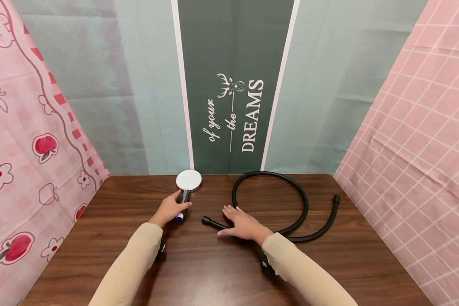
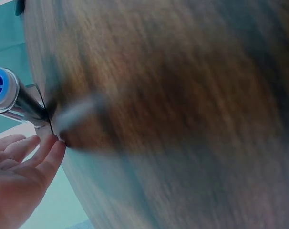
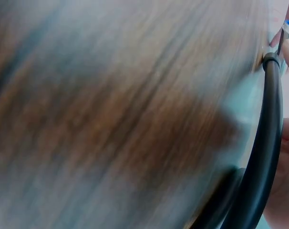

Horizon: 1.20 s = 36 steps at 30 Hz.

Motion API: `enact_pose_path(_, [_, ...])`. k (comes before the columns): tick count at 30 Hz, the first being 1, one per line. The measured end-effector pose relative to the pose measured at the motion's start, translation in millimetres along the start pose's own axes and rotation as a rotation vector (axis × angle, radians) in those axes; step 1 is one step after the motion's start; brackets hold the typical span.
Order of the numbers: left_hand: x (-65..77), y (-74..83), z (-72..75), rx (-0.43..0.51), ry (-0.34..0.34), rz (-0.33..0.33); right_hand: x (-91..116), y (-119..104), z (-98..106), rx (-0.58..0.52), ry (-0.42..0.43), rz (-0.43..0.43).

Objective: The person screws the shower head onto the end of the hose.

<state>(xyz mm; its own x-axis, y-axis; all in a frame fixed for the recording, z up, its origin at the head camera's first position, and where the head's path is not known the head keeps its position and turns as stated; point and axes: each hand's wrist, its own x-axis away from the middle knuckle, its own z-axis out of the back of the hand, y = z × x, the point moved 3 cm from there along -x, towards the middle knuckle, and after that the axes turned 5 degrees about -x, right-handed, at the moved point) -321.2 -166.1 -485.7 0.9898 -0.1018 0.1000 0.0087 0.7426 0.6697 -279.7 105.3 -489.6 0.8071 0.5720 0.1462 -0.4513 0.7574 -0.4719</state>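
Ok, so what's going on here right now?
A person's left hand is at the handle of a white-faced shower head lying on the wooden table. Their right hand, fingers extended, is over a looped black hose, near one end. I can't tell how firmly either hand touches. The hose and shower head lie apart, not joined.

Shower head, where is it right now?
In the head view, the shower head lies left of the black hose, at the far edge of the table, by the left hand.

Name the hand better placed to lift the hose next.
The right hand, I'd say: it overlaps the hose in the head view, near one end, while the left hand is at the shower head.
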Motion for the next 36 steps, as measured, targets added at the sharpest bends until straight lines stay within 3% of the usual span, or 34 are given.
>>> enact_pose_path(36, [-3.7,2.4,-5.6,0.117,-0.011,0.038,-16,-21,-11,0.066,-0.027,-0.033])
